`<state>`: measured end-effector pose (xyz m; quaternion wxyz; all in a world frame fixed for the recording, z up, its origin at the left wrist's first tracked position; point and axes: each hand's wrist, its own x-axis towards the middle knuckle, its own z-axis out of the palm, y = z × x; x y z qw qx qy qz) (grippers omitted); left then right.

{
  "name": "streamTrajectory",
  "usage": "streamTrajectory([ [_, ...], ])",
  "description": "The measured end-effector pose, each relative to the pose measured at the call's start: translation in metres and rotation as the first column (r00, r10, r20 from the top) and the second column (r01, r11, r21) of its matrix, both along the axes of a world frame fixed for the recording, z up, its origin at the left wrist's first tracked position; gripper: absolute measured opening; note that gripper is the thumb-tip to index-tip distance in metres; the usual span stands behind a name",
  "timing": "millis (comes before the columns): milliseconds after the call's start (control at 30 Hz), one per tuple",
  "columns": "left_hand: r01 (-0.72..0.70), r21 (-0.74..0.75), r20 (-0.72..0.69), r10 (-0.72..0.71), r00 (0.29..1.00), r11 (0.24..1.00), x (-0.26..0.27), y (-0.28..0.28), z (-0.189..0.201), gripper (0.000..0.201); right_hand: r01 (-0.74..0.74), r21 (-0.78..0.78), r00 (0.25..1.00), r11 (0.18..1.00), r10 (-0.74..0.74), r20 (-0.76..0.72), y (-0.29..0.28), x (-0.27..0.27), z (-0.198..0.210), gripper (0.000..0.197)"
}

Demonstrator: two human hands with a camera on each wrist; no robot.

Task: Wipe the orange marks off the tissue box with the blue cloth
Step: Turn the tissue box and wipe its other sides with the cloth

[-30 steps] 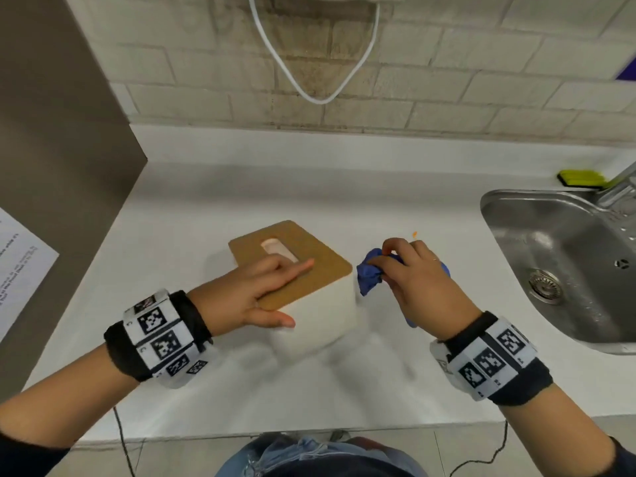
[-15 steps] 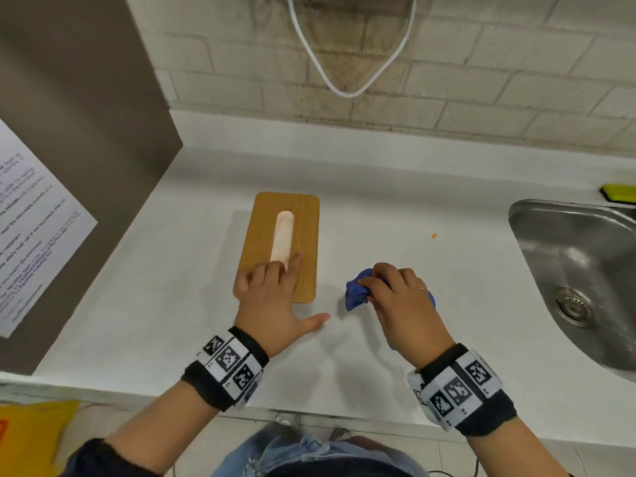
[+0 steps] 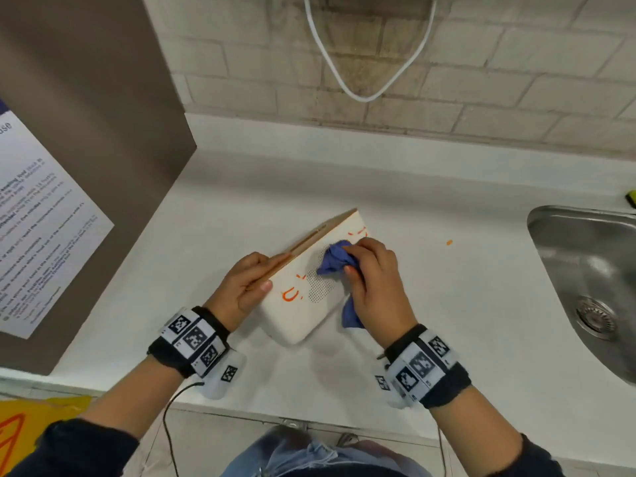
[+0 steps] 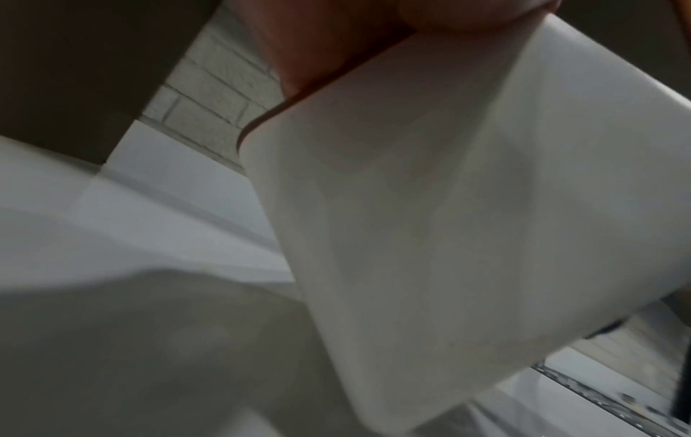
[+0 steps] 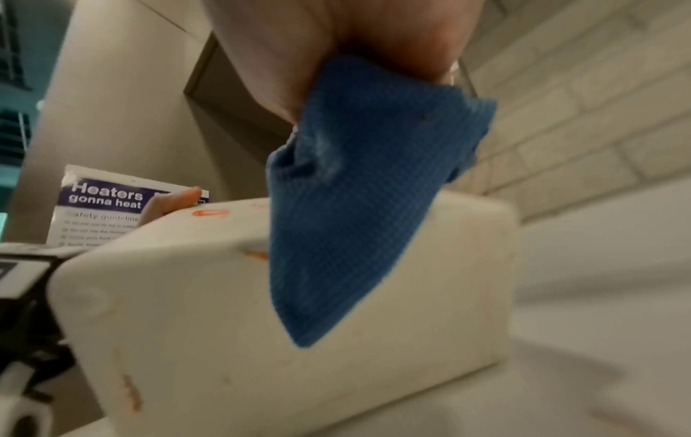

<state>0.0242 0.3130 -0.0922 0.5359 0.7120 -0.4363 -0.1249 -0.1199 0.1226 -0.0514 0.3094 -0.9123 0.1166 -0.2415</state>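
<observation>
Blue waffle-weave cloth [image 3: 335, 261] bunched in right hand [image 3: 373, 280], on tissue box [image 3: 303, 304].

One tissue box [image 3: 303, 304], one blue cloth [image 3: 335, 259], two hands [image 3: 241, 287].

Even bright head view, edges bowed (wide lens), wrist views dim, close surfaces blurred

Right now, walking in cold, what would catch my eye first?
Bright orange marks scrawled on the white tissue box, tipped on its side mid-counter. The right hand presses a bunched blue cloth against it while the left hand grips its wooden lid edge. A steel sink sits at right.
</observation>
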Motion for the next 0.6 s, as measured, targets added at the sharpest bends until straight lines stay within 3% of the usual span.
streamTrajectory([
  [67,0.031,-0.007,-0.008,-0.031,0.999,1.000,0.008,0.000,0.000,0.050,0.006,0.121,1.000,0.993,-0.008,0.022,0.019,0.023,-0.001,0.030],
  [133,0.047,-0.006,-0.023,-0.047,0.999,0.999,0.015,0.001,-0.003,0.047,0.012,0.129,0.999,0.992,-0.017,0.039,0.037,0.037,-0.006,0.030],
  [267,0.064,-0.023,-0.070,-0.065,0.995,0.998,0.027,0.005,-0.010,0.035,-0.049,0.007,0.998,0.999,0.049,0.046,0.057,0.047,-0.011,0.029],
  [367,0.049,-0.048,-0.094,-0.054,0.994,0.998,0.033,0.006,-0.011,0.052,-0.156,-0.064,0.982,0.986,0.162,0.093,0.062,0.051,-0.012,0.025],
  [467,0.098,-0.071,-0.093,-0.105,0.990,0.993,0.035,0.006,-0.012,0.041,-0.287,-0.111,0.949,0.952,0.298,0.106,0.063,0.049,-0.011,0.020],
  [600,0.099,-0.055,-0.076,-0.103,0.992,0.994,0.038,0.004,-0.014,0.053,-0.446,-0.191,0.890,0.874,0.456,0.011,0.060,0.043,-0.010,0.018],
])
